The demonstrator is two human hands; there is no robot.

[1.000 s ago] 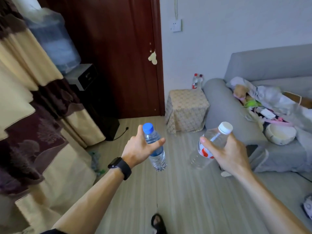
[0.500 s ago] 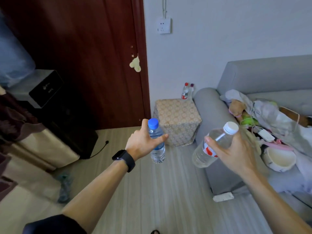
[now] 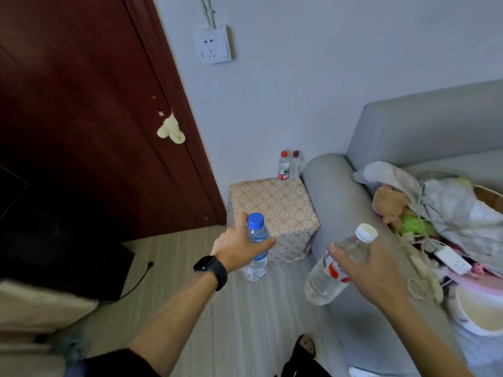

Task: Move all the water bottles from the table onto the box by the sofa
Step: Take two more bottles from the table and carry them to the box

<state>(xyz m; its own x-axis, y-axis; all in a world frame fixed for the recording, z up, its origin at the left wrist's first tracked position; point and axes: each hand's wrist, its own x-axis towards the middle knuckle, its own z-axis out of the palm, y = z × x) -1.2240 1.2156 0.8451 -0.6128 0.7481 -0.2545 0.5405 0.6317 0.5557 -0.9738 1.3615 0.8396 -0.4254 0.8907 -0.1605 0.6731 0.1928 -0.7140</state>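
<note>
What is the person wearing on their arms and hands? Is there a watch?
Yes. The left wrist wears a black smartwatch with a square face and a wide black band. A dark sleeve covers that arm only near the elbow at the picture's bottom edge. The left hand and the right hand are bare: no gloves or rings show. The right forearm shows no sleeve.

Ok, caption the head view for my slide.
Left hand carries a blue-capped bottle, right hand a white-capped bottle, toward the patterned box beside the sofa, where two bottles stand.
</note>
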